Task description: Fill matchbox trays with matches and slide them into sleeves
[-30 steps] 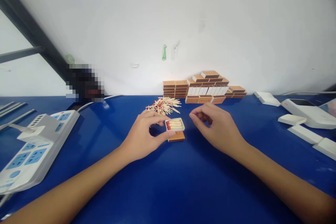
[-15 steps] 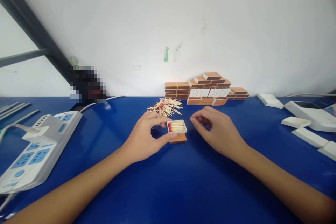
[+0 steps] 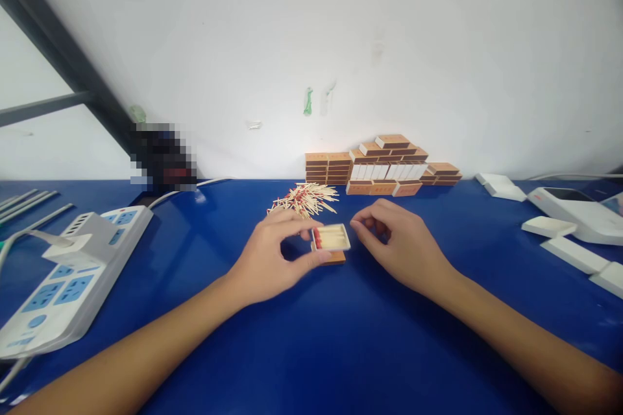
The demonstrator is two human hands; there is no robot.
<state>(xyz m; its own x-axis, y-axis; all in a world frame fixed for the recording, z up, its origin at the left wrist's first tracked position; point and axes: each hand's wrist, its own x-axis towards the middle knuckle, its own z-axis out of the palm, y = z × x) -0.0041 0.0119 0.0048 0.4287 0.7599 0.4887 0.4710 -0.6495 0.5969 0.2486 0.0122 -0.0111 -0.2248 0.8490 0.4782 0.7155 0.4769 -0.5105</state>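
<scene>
My left hand (image 3: 272, 258) pinches the left end of a small white matchbox tray (image 3: 333, 237) filled with red-tipped matches. Beneath the tray lies an orange matchbox sleeve (image 3: 333, 258) on the blue table (image 3: 341, 350). My right hand (image 3: 400, 244) sits just right of the tray with its fingers curled, thumb and forefinger tips close to the tray's right end; I cannot make out anything in them. A loose pile of matches (image 3: 304, 198) lies just behind the tray.
Stacks of orange and white matchboxes (image 3: 384, 165) stand against the white wall. A white and blue power strip (image 3: 68, 272) with a plug lies at the left. White boxes (image 3: 574, 253) and a white device (image 3: 579, 211) sit at the right. Metal rods (image 3: 24, 204) lie far left.
The tray has shifted slightly right in my left hand's pinch and tilted a little. My right hand has drawn closer to the tray's right end.
</scene>
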